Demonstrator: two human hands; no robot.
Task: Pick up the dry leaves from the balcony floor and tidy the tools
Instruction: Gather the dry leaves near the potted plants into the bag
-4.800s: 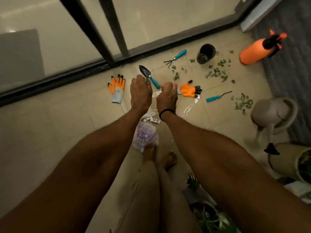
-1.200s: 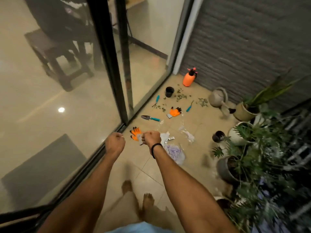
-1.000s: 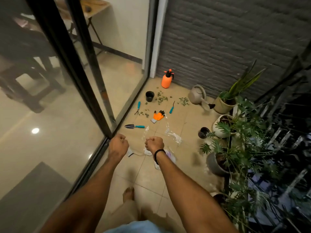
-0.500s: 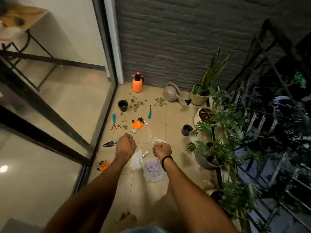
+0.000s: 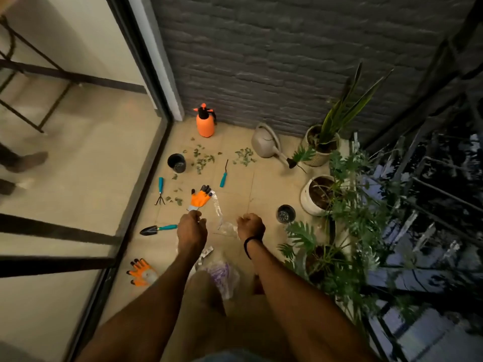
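Dry leaves (image 5: 202,159) scattered on floor beside black pot (image 5: 177,163), well apart from hands. Light, brittle: scoop loose handfuls. Trowel (image 5: 158,228), hand rake (image 5: 160,190) stiff: take teal handles. Left hand (image 5: 192,232), right hand (image 5: 251,227) apart, curled; contents unclear.

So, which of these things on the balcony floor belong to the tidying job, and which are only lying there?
Belong to the job:
dry leaves, trowel, hand rake, weeder, orange glove, second glove.

Only lying or standing about:
spray bottle, watering can, black pot, small black pot, potted plants, printed bag.
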